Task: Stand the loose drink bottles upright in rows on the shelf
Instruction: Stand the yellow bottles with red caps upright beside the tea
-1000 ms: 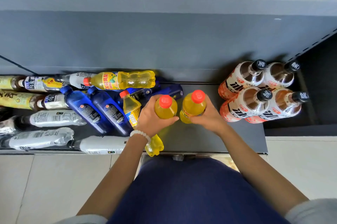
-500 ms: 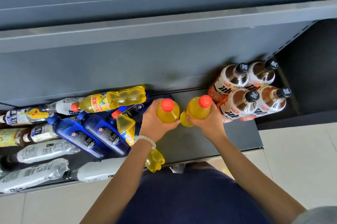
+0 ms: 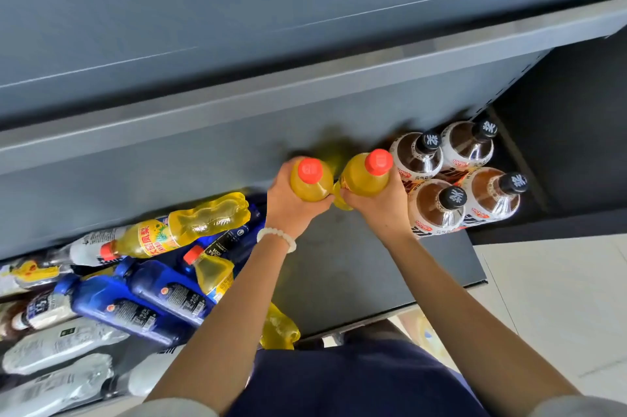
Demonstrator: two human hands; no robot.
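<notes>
A dark grey shelf (image 3: 356,280) runs across the view beneath a deeper grey shelf edge above it. Its left part carries a loose heap of bottles lying on their sides: white-wrapped bottles (image 3: 61,345) nearest the front edge, two blue bottles (image 3: 135,304) slanting across the middle, and a long yellow bottle (image 3: 183,230) lying crosswise behind them, its red cap pointing left. Another yellow bottle (image 3: 213,274) lies partly under the left forearm. At the right end four brown tea bottles (image 3: 454,179) with black caps stand upright in a tight two-by-two block. Between heap and block, toward the back of the shelf, the left hand (image 3: 288,206) grips an upright yellow bottle with a red cap (image 3: 310,179), fingers curled round its body. The right hand (image 3: 383,209) grips a second upright yellow bottle (image 3: 366,172), just beside the tea block. The two held bottles touch or nearly touch. A white bead bracelet (image 3: 276,236) circles the left wrist.
</notes>
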